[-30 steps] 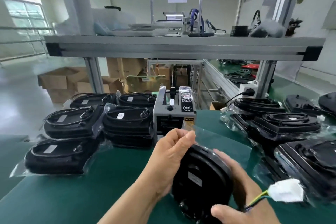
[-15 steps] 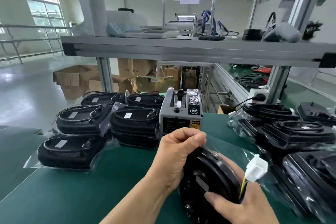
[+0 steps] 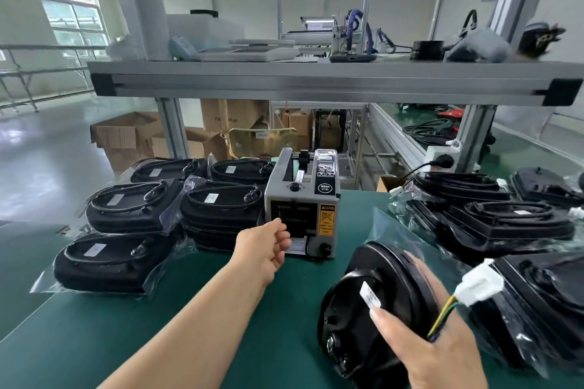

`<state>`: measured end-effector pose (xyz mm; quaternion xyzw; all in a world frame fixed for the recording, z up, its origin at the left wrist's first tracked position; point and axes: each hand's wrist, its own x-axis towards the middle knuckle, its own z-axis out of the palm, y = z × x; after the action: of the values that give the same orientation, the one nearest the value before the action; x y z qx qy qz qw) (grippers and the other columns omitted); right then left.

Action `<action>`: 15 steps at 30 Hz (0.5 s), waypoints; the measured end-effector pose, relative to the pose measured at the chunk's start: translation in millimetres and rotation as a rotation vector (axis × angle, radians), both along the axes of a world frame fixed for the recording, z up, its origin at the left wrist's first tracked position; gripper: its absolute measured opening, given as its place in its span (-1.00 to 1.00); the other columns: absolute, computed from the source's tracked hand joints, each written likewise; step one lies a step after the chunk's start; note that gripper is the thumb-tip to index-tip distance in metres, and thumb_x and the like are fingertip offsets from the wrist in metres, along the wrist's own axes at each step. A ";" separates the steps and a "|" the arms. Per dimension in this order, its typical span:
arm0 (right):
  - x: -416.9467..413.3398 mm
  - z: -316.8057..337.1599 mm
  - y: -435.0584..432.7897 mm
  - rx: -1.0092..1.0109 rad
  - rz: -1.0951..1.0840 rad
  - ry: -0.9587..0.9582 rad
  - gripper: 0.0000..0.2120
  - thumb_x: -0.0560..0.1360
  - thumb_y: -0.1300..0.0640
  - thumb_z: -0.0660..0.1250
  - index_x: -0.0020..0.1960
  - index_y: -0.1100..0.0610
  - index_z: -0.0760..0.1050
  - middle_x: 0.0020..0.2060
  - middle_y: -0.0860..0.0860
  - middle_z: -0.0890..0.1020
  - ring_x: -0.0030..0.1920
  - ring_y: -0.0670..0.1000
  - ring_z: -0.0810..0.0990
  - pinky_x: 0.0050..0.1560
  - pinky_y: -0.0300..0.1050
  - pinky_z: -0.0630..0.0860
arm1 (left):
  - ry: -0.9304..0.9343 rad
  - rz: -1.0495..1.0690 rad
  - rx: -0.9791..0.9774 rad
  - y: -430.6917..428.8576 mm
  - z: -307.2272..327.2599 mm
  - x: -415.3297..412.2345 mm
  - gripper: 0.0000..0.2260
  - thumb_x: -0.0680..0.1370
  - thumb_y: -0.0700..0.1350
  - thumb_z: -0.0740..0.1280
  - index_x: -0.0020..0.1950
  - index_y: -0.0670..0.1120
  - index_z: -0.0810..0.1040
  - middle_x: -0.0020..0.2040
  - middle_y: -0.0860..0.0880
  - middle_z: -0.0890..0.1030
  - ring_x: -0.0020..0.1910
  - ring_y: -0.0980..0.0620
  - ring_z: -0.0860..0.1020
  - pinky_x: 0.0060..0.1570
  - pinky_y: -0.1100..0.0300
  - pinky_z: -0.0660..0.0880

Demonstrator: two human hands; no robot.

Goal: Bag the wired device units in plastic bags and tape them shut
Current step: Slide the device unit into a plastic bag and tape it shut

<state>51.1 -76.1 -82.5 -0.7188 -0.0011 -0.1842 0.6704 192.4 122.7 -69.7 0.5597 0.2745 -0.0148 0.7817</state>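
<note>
1. The left hand [image 3: 268, 246] curls its fingers at the outlet of the tape dispenser [image 3: 301, 199]; whether they pinch a strip I cannot tell.
2. The right hand [image 3: 442, 344] grips the tilted device unit [image 3: 379, 290], thumb across its face; the plastic bag [image 3: 398, 230] mouth stands loose just beyond the fingers.
3. Risk: held one-handed, the flap may spring open, or the strip may fold onto itself.

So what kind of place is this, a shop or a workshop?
Most likely a factory packing line: a green bench holds stacks of bagged units, a tape dispenser sits mid-bench, and cardboard boxes stand on the floor behind.
</note>
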 end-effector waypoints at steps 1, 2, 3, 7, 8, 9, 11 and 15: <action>0.6 -0.1 -0.6 0.020 0.006 0.002 -0.31 0.25 0.45 0.57 0.26 -0.05 0.57 -0.04 -0.22 0.73 -0.03 -0.28 0.67 -0.06 -0.55 0.48 | 0.018 -0.003 -0.003 -2.3 -0.4 4.1 -0.83 0.61 -0.11 0.34 -0.15 -0.12 0.60 -0.42 0.03 0.58 -0.55 0.18 0.51 -0.60 0.35 0.33; 0.9 0.7 -1.5 0.036 0.019 0.003 -0.31 0.25 0.45 0.58 0.27 -0.03 0.57 -0.04 -0.20 0.73 -0.03 -0.26 0.68 -0.06 -0.54 0.48 | 0.023 -0.003 -0.006 -4.1 -0.3 7.1 -0.83 0.60 -0.13 0.35 -0.17 -0.13 0.59 -0.43 0.03 0.58 -0.55 0.18 0.51 -0.61 0.36 0.32; 0.9 1.8 -1.7 0.037 0.030 -0.001 -0.29 0.23 0.43 0.62 0.26 -0.04 0.56 -0.05 -0.20 0.73 -0.04 -0.27 0.68 -0.06 -0.55 0.48 | 0.022 -0.002 -0.009 -5.9 0.0 9.4 -0.83 0.59 -0.14 0.36 -0.18 -0.13 0.59 -0.45 0.03 0.58 -0.56 0.19 0.50 -0.62 0.36 0.31; -1.4 7.3 -0.4 0.056 0.024 -0.011 -0.32 0.13 0.18 0.56 0.20 -0.16 0.54 -0.10 -0.31 0.70 -0.10 -0.37 0.63 -0.16 -0.62 0.41 | 0.022 0.004 -0.016 -11.1 3.7 14.8 -0.86 0.57 -0.14 0.39 -0.19 -0.11 0.57 -0.47 0.05 0.54 -0.57 0.18 0.49 -0.60 0.38 0.26; -2.2 8.1 -0.2 0.067 0.023 -0.009 -0.34 0.16 0.17 0.58 0.20 -0.17 0.54 -0.10 -0.31 0.70 -0.10 -0.37 0.63 -0.17 -0.63 0.39 | 0.031 0.001 -0.024 -12.3 4.8 15.5 -0.86 0.57 -0.13 0.40 -0.18 -0.10 0.56 -0.47 0.05 0.53 -0.56 0.18 0.49 -0.59 0.38 0.25; -3.1 8.3 0.4 0.070 0.024 -0.006 -0.35 0.17 0.17 0.59 0.20 -0.19 0.54 -0.11 -0.32 0.70 -0.10 -0.39 0.62 -0.17 -0.64 0.38 | 0.039 0.000 -0.037 -13.6 5.8 16.2 -0.87 0.57 -0.13 0.39 -0.16 -0.09 0.54 -0.46 0.05 0.51 -0.56 0.18 0.48 -0.59 0.38 0.23; -5.2 9.3 2.4 0.058 0.023 0.000 -0.35 0.13 0.14 0.55 0.17 -0.24 0.53 -0.13 -0.35 0.69 -0.10 -0.40 0.60 -0.18 -0.65 0.36 | 0.052 0.002 -0.063 -15.7 7.6 18.1 -0.89 0.57 -0.12 0.39 -0.13 -0.08 0.52 -0.43 0.06 0.49 -0.57 0.19 0.47 -0.59 0.39 0.23; -6.3 10.0 5.4 0.070 0.044 0.018 -0.33 0.28 0.34 0.61 0.20 -0.21 0.52 -0.15 -0.32 0.70 -0.13 -0.36 0.63 -0.18 -0.63 0.39 | 0.069 0.061 -0.129 -20.5 11.4 24.2 -0.88 0.56 -0.20 0.39 -0.14 -0.10 0.48 -0.39 0.04 0.54 -0.59 0.21 0.51 -0.60 0.38 0.28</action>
<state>44.8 -70.7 -72.5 -0.6963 -0.0043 -0.1629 0.6990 216.5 102.1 -58.3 0.4988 0.3166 -0.0279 0.8063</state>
